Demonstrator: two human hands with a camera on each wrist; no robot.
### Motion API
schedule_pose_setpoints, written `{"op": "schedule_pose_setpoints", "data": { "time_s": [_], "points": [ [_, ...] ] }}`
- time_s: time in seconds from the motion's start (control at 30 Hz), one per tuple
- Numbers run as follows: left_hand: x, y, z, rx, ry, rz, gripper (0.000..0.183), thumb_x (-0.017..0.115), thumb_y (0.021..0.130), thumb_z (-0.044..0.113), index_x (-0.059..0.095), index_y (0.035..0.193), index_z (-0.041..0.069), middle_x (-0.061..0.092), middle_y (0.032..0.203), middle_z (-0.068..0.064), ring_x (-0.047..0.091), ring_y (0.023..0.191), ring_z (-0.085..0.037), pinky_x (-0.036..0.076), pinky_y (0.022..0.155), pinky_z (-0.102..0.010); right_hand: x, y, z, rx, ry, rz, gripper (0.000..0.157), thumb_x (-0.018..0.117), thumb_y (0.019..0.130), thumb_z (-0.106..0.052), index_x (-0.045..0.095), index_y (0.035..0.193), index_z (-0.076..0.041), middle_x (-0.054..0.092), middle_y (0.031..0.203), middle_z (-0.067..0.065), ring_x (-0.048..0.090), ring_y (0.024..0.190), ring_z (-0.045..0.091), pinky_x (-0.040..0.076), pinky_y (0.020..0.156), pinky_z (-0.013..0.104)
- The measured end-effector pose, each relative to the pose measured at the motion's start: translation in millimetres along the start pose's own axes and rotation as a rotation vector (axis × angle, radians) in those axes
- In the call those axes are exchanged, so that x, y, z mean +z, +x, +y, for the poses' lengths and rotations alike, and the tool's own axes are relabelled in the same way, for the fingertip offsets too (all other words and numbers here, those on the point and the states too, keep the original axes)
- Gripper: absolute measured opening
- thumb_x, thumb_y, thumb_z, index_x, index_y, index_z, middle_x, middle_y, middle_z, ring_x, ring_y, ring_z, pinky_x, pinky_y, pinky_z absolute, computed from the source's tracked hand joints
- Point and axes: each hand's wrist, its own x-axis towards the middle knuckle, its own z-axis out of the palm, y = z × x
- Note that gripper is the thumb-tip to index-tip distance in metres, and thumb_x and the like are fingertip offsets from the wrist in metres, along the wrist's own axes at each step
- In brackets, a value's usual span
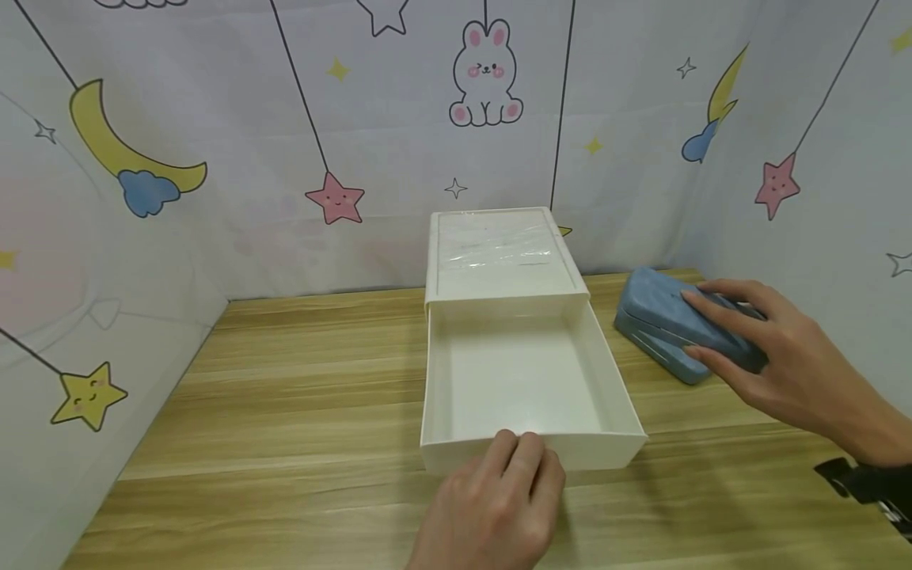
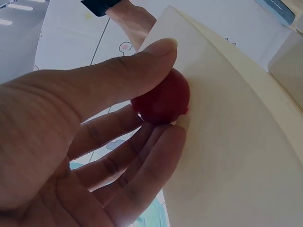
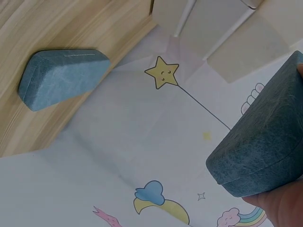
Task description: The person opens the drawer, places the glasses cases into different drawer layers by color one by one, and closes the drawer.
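Note:
A white drawer point(image 1: 527, 372) stands pulled out of its white box point(image 1: 499, 245) on the wooden table. At its front, my left hand point(image 1: 488, 507) pinches a round red knob point(image 2: 163, 99) between thumb and fingers; the head view hides the knob behind that hand. To the right of the drawer, my right hand point(image 1: 798, 356) grips a blue glasses case point(image 1: 655, 305) from above, thumb on the near side. A second blue glasses case point(image 3: 66, 80) lies on the table, partly covered by the held one in the head view.
The wood-grain table point(image 1: 285, 412) extends left of the drawer box. White fabric point(image 1: 271, 111) printed with stars, moons and a rabbit surrounds it at the back and sides. Clear film point(image 1: 499, 249) with glare covers the box's top.

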Motion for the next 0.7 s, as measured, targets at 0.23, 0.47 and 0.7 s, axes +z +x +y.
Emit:
{"op": "schedule_pose_setpoints", "data": {
  "time_s": [0.23, 0.47, 0.7],
  "points": [
    [-0.7, -0.1, -0.4, 0.005, 0.000, -0.005, 0.047, 0.027, 0.103, -0.002, 0.069, 0.085, 0.009, 0.055, 0.080, 0.001, 0.050, 0.068, -0.010, 0.043, 0.051, -0.015, -0.6, 5.6, -2.5, -0.019, 0.007, 0.004, 0.074, 0.088, 0.076, -0.014, 0.059, 0.144, -0.016, 0.057, 0.139, 0.018, 0.054, 0.121, 0.038, 0.021, 0.100, 0.000],
    [0.1, -1.4, -0.8, 0.011, -0.001, 0.002, 0.047, 0.027, 0.103, -0.002, 0.069, 0.085, 0.009, 0.055, 0.080, 0.001, 0.050, 0.068, -0.010, 0.044, 0.052, -0.015, -2.3, 11.1, -6.2, -0.039, 0.002, 0.006, 0.074, 0.087, 0.077, -0.014, 0.058, 0.145, -0.016, 0.057, 0.139, 0.017, 0.055, 0.119, 0.036, 0.024, 0.099, 0.003],
    [0.1, -1.3, -0.7, 0.011, 0.011, 0.021, 0.045, 0.029, 0.102, -0.002, 0.069, 0.084, 0.009, 0.054, 0.080, 0.001, 0.050, 0.068, -0.010, 0.043, 0.051, -0.015, -4.1, 15.7, -9.5, -0.058, -0.004, 0.006, 0.071, 0.085, 0.080, -0.016, 0.058, 0.145, -0.015, 0.057, 0.139, 0.018, 0.055, 0.118, 0.035, 0.025, 0.097, 0.004]
  ]
}}
